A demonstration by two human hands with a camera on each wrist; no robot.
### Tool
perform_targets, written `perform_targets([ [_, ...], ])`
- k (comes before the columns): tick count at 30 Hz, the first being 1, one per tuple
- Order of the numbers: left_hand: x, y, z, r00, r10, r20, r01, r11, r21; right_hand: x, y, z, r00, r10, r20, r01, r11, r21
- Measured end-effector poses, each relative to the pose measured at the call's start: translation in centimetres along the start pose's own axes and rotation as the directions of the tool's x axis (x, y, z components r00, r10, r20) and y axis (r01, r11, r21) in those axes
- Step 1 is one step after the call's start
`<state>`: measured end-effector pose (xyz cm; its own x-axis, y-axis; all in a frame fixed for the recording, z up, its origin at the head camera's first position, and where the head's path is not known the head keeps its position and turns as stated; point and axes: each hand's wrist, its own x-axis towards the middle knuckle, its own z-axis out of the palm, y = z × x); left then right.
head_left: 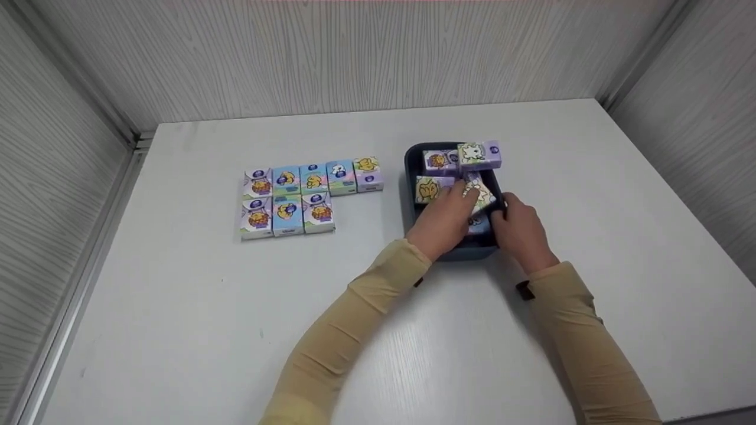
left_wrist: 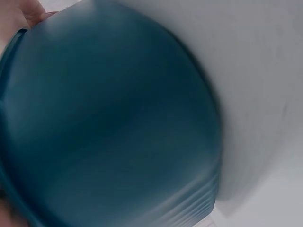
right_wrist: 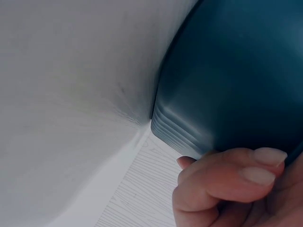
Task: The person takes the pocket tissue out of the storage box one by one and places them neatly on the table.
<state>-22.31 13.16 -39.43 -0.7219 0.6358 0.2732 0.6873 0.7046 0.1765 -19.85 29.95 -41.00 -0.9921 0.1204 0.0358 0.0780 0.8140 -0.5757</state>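
Observation:
A dark teal plastic bin (head_left: 416, 147) stands on the table, holding several small printed boxes. My left hand (head_left: 444, 219) reaches into it and grips a small box (head_left: 481, 199) with a white and yellow print, which sits tilted; the thumb is hidden. On the bin's right side my right hand (head_left: 522, 231) holds the rim, its curled fingers (right_wrist: 222, 182) seen in the right wrist view. Around the left hand lie a yellow-printed box (head_left: 428, 190), a lion-printed box (head_left: 438, 160) and a lilac box (head_left: 478, 154) lying over the far right rim. The bin's outer wall (left_wrist: 118, 118) fills the left wrist view.
Left of the bin, small boxes stand in two neat touching rows: a longer back row (head_left: 313, 178) and a shorter front row (head_left: 287, 215). The white table (head_left: 195, 330) is bounded by wood-grain panels (head_left: 354, 59) at the back and both sides.

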Motion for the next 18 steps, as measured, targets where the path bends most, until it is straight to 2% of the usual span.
perform_targets([
  [6, -0.7, -0.2, -0.6, 1.0, -0.022, -0.011, 0.022, 0.998, -0.052, 0.0, 0.0, 0.0, 1.0, -0.005, 0.01, 0.005, 1.0, 0.018],
  [12, -2.0, -0.7, -1.8, 0.996, -0.041, -0.085, 0.032, 0.994, -0.1, -0.1, -0.1, 0.2, 1.0, -0.019, 0.004, 0.019, 1.0, 0.024],
  [18, -3.5, -1.6, -2.7, 0.982, -0.095, -0.162, 0.071, 0.986, -0.148, -0.2, -0.1, 0.0, 0.999, -0.032, -0.014, 0.032, 0.999, 0.014],
])
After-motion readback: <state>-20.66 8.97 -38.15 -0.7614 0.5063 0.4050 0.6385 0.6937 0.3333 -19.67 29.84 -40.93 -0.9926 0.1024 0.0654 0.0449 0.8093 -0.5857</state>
